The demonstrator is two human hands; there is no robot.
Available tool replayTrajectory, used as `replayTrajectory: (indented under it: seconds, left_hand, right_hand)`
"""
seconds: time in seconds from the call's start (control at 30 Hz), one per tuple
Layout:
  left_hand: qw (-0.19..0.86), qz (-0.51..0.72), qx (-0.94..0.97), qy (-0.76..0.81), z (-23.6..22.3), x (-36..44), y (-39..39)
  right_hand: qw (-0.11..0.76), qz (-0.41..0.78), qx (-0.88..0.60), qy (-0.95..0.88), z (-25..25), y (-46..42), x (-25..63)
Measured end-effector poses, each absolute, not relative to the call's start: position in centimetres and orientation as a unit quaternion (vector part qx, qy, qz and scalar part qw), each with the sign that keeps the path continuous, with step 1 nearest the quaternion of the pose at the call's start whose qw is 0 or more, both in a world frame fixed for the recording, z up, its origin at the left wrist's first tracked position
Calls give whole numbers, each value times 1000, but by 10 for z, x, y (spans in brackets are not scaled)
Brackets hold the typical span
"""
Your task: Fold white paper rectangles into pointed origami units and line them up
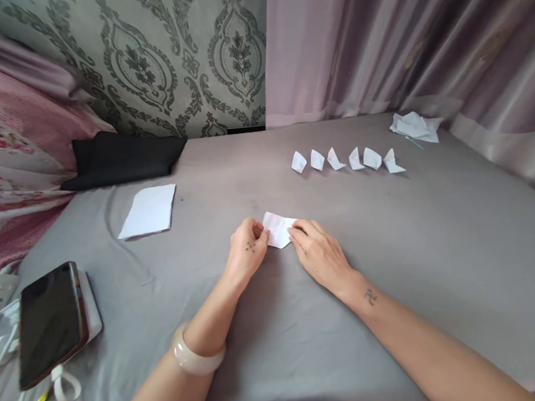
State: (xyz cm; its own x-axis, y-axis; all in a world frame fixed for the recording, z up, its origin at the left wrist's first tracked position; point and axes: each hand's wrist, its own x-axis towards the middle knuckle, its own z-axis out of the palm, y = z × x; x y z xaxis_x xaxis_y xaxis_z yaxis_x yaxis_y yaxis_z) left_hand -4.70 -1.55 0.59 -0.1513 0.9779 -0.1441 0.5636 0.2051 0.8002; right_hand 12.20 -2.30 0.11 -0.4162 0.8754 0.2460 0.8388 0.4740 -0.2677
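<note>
Small folded paper (279, 229), at the centre of the frame, held between two hands above a grey sheet (229, 185). The left hand (249, 247) is nearly closed, its thumb and curled fingers pinching the paper's left edge. The right hand (319, 251) has its fingers drawn together and holds the right end; its thumb is mostly hidden. The paper should prove very light, thin and easily creased or torn, stiffer where layers overlap. It is best taken at opposite edges with light fingertip pressure. Upper right of centre: a row of folded paper shapes (372, 158).
</note>
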Motion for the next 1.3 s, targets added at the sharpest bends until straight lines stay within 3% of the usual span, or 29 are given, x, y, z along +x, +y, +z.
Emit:
replayTrajectory:
  seconds: [0.23,0.37,0.5,0.63,1.0,1.3]
  left_hand:
    - [525,444,386,615,1,-23,-26]
    - [560,471,295,614,5,-6,-31]
    - [563,434,331,621,8,1,-38]
    - [479,352,473,651,6,-7,-44]
    - [65,228,786,570,1,-30,-45]
    - [62,148,864,477,7,-35,-26]
  right_hand:
    - [216,63,-510,-830,-1,-11,132]
    - [199,93,-504,-835,-3,-6,139]
    - [187,101,-482,-850,-2,-6,145]
    - [161,92,-437,-880,2,-8,150]
    - [180,126,-358,-908,-2,0,173]
    - [186,159,-367,-898,8,-2,176]
